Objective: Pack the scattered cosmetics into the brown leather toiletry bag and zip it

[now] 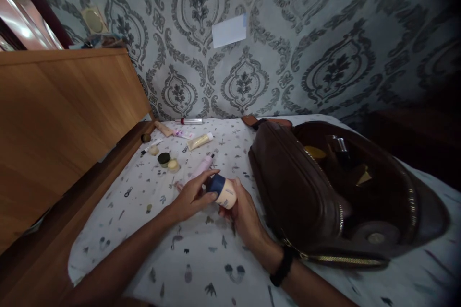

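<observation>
Both hands hold a small cream jar (227, 194) with a peach body and a dark blue lid (217, 184), tilted on its side above the bed. My left hand (194, 196) is closed round the lid, thumb below and fingers above. Around the jar's body wraps my right hand (245, 211), with a black band on its wrist. Just beyond my left hand lies a pale pink tube (202, 165) with a dark cap, partly hidden by the hand. Left of it are a dark-lidded jar (163, 159) and a small yellow-topped jar (173, 165).
A brown leather bag (288, 182) lies unzipped at the right, with several items inside. Farther back are a cream-yellow tube (200, 141), a pink-and-white tube (184, 134) and a silver-and-red tube (189, 121). A wooden headboard (68, 120) borders the left; patterned wall stands behind.
</observation>
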A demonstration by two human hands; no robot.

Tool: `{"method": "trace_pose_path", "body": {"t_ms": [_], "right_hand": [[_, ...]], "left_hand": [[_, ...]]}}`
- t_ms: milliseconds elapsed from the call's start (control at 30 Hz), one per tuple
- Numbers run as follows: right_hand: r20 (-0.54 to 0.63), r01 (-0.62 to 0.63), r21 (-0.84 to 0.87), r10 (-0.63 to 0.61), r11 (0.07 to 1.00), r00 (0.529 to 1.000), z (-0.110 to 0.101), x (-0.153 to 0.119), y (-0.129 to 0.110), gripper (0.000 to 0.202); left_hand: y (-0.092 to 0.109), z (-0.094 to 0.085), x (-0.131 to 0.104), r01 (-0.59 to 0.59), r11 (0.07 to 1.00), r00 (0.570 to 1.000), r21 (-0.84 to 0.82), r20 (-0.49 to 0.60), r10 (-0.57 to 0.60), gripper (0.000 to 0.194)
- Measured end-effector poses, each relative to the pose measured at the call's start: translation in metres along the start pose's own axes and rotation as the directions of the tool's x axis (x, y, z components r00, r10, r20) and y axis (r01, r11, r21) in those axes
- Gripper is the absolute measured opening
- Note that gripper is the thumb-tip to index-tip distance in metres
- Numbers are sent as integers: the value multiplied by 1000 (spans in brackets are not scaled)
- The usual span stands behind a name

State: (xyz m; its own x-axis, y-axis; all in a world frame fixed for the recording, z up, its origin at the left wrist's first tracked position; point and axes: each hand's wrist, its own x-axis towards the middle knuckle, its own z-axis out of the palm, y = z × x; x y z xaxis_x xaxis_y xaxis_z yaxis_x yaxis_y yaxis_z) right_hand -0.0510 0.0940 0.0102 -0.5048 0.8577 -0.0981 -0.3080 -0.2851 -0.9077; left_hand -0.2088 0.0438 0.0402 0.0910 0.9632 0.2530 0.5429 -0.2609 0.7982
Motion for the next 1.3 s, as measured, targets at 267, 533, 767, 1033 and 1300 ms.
{"method": "trace_pose_path", "body": {"t_ms": [267, 533, 767, 1033, 1300], "right_hand": [[80, -126, 67, 121, 990, 989, 1, 1, -10, 68], [128, -116, 19, 113, 993, 985, 0, 3, -4, 62], [104, -140, 81, 131, 987, 986, 0, 5, -4, 59], [113, -196, 164, 179, 967, 977, -1, 11, -2, 66], [81, -183, 198, 170, 963, 982, 0, 9, -2, 71]], "left_hand": [[10, -3, 0, -69, 997, 998, 25, -8, 69, 63], [12, 3, 7, 41, 999, 989, 12, -145, -39, 72], [18, 5, 14, 42, 999, 989, 22, -143, -39, 67], [30, -3, 26, 122, 989, 987, -79, -94, -129, 55], [48, -20, 36, 121, 992, 992, 19, 33, -121, 55]]}}
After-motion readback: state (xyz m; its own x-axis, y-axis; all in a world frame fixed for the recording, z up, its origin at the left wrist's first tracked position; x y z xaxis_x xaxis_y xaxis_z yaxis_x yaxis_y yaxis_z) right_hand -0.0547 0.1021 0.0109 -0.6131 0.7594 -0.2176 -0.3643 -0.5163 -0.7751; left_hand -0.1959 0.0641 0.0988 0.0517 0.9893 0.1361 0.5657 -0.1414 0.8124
